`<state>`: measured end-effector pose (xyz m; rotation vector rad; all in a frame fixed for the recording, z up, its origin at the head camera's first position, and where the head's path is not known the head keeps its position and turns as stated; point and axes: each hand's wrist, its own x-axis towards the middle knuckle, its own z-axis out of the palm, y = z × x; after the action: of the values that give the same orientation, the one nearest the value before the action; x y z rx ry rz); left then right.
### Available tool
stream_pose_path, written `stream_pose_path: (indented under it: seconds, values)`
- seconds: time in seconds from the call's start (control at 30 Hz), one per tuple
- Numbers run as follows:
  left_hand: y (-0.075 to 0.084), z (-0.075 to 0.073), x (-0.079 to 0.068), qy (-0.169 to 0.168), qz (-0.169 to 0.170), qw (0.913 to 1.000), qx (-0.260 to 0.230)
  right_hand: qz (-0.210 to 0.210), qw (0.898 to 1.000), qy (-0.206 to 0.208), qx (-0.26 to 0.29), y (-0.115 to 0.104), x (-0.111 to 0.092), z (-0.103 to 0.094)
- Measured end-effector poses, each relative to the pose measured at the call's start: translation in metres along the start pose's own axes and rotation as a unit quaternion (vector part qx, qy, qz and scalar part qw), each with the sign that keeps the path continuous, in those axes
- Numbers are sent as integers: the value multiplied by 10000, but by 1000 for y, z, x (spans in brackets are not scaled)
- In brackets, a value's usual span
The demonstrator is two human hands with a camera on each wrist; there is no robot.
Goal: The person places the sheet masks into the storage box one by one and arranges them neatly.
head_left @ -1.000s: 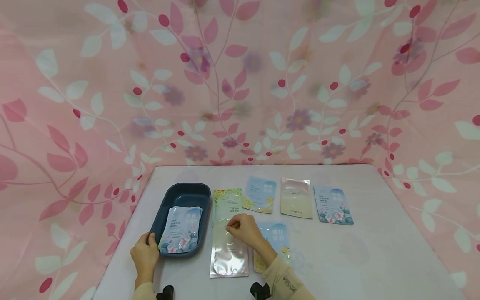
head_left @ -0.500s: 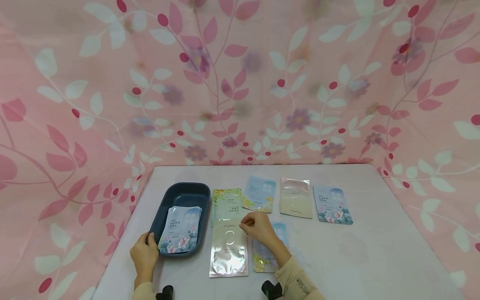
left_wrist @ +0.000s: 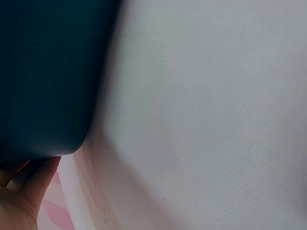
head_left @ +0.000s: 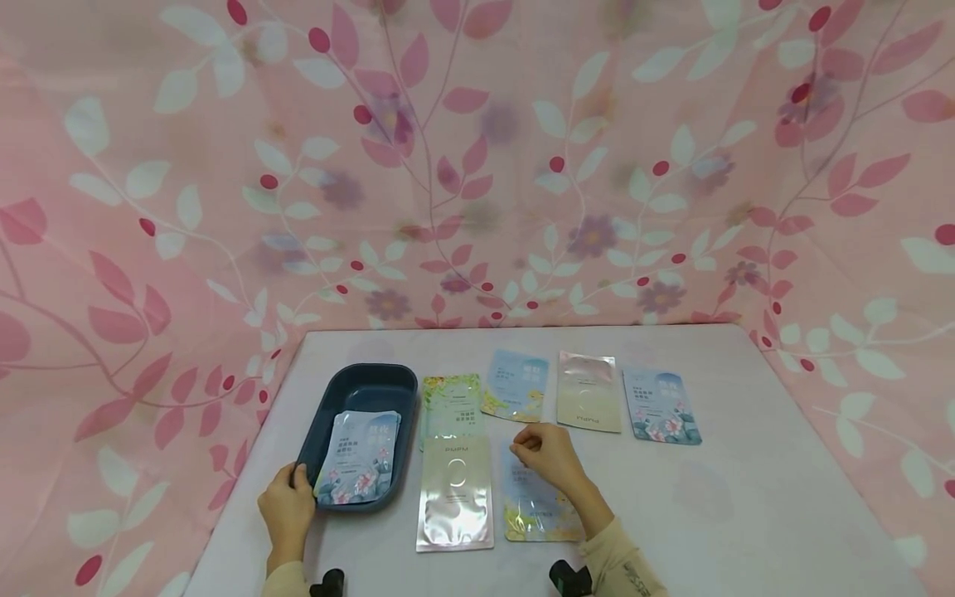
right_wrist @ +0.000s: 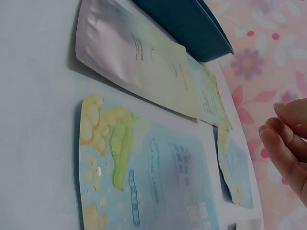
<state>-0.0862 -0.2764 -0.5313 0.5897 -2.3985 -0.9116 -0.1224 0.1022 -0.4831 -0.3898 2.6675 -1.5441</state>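
Observation:
My left hand (head_left: 287, 502) grips the near left corner of the dark blue plastic tray (head_left: 376, 384), thumb on the rim. In the left wrist view its fingers (left_wrist: 45, 179) lie against the tray's end wall. A stack of blue floral sheet mask packets (head_left: 361, 460) lies in the tray's near half. My right hand (head_left: 552, 456) is over the far part of a light blue and yellow mask packet (head_left: 540, 510), fingers loosely bent and holding nothing. Left of that packet is a silvery-gold one (head_left: 455, 497), overlapping a green one (head_left: 453, 402).
Along the back lie a blue and yellow packet (head_left: 516, 385), another silvery-gold packet (head_left: 588, 394) and a blue floral packet (head_left: 661, 406). They rest on a white-covered table (head_left: 761, 489), with a pink floral curtain (head_left: 477, 166) behind it.
My right hand has moved right, off the silvery-gold packet and over the light blue and yellow one. My left hand and the tray have stayed in place.

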Motion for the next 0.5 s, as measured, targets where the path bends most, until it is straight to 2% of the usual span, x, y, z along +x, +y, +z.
stream_pose_path:
  seconds: [0.23, 0.5]
  values:
    - [0, -1, 0, -187, -200, 9996, -7, 122, 9997, 212, -39, 4, -6, -12]
    - [-1, 0, 0, -102, -118, 9999, 10, 591, 9970, 473, -166, 17, -18, -24]
